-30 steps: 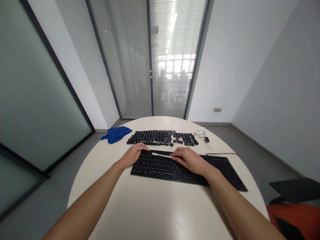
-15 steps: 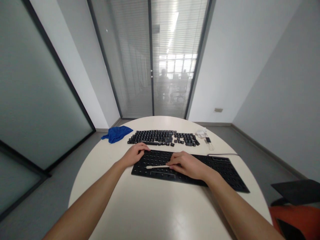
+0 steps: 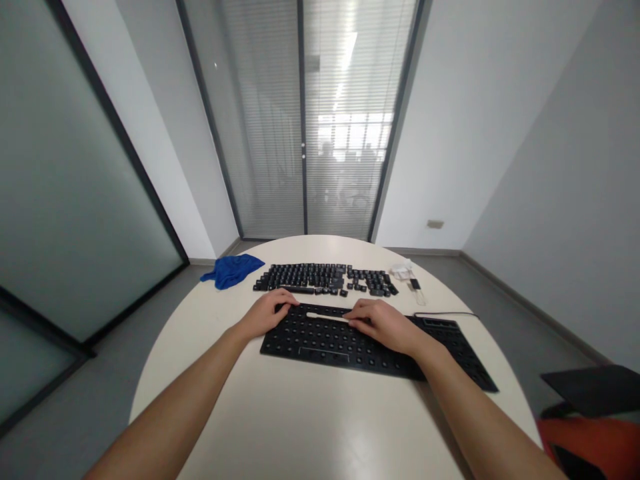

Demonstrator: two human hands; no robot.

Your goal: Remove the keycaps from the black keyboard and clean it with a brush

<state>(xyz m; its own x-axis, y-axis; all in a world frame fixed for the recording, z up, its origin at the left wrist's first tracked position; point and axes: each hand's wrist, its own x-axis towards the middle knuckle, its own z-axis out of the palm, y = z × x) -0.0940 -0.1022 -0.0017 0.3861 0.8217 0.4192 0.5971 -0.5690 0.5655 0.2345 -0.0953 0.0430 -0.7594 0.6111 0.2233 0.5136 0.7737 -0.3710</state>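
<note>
A black keyboard base (image 3: 320, 341), its keycaps off, lies slightly slanted on the table. My left hand (image 3: 264, 315) is closed on its upper left corner, fingertips over the far edge and thumb beside it. Pinched in my right hand (image 3: 383, 325) is a thin white stick (image 3: 324, 317) with a slightly thicker, rounded end, pointing left. That end rests at or just above the far rows of the base; whether it has bristles is too small to tell. My right hand and forearm hide part of the base's middle and right.
Loose black keycaps (image 3: 310, 273) lie in rows beyond the base. A blue cloth (image 3: 233, 270) sits at the far left, a crumpled white item (image 3: 401, 269) and a small black piece (image 3: 415, 284) at the far right. A cable (image 3: 445, 313) runs rightward. An orange chair (image 3: 590, 440) stands right of the round table (image 3: 300, 420).
My right hand has carried the white stick from the near rows of the keyboard base to its far rows. My left hand stays at the corner.
</note>
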